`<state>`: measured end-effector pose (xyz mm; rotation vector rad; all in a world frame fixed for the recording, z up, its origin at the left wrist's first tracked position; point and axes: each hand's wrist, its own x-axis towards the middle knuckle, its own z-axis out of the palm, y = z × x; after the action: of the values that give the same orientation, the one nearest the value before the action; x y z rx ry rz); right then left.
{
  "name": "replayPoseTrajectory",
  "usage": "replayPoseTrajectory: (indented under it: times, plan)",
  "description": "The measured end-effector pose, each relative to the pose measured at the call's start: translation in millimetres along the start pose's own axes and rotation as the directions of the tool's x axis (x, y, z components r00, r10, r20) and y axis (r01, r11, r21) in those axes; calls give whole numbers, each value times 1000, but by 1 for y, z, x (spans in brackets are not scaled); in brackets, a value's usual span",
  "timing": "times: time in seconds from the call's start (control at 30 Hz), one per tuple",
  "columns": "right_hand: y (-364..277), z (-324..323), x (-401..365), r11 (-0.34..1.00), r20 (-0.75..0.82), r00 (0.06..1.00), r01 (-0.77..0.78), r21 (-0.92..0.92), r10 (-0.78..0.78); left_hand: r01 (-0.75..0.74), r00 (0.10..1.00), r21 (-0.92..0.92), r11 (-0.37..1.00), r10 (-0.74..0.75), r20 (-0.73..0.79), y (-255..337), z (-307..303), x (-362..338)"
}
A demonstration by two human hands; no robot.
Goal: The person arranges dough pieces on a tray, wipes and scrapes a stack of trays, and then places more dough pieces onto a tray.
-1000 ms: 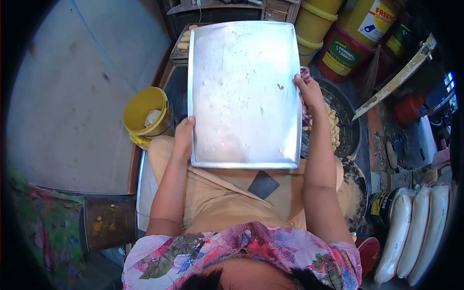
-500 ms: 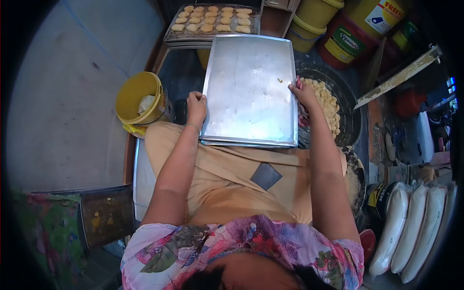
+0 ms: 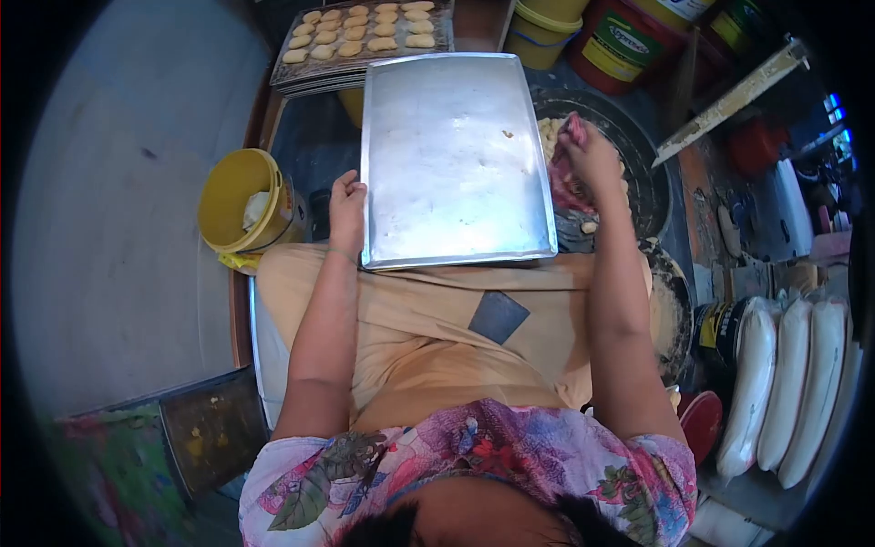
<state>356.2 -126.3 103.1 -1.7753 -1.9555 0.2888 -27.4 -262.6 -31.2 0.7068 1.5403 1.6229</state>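
A flat metal baking tray (image 3: pixel 454 159) rests across the thighs, its bare silver surface facing up and marked by a small brown speck. My left hand (image 3: pixel 347 211) grips the tray's left edge, fingers curled at the rim. To the right of the tray, my right hand (image 3: pixel 594 162) is closed around a crumpled pinkish-red cloth (image 3: pixel 569 190), which hangs over a large black basin (image 3: pixel 658 173). Small pale dough pieces (image 3: pixel 549 133) in the basin are partly hidden by the cloth and hand.
Beyond the tray, a baking sheet (image 3: pixel 284 78) carries rows of shaped dough pieces. A yellow bucket (image 3: pixel 211 202) stands at left, holding something white. Margarine tubs (image 3: pixel 612 46) stand at back right. Long white plastic-wrapped packs (image 3: pixel 788 392) lean at lower right.
My right hand has let go of the tray's right edge and moved over the basin with the cloth. My left hand stays on the left edge; the camera view has shifted slightly.
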Motion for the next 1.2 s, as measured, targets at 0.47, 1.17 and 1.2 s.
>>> replayPoseTrajectory:
  times: [0.47, 1.17, 1.2]
  plan:
    - [5, -60, -242, 952, 500, 834, 300, -57, -232, -294, 950, 283, 913, 312, -20, 26, 2, -1]
    - [-30, -34, -195, -115, 310, 744, -459, 881, -591, -265, 961, 464, 845, 272, 54, 94, -65, -2]
    - [-45, -42, -184, -388, 237, 833, -460, 798, -500, -314, 949, 497, 809, 289, 130, 110, -61, 0]
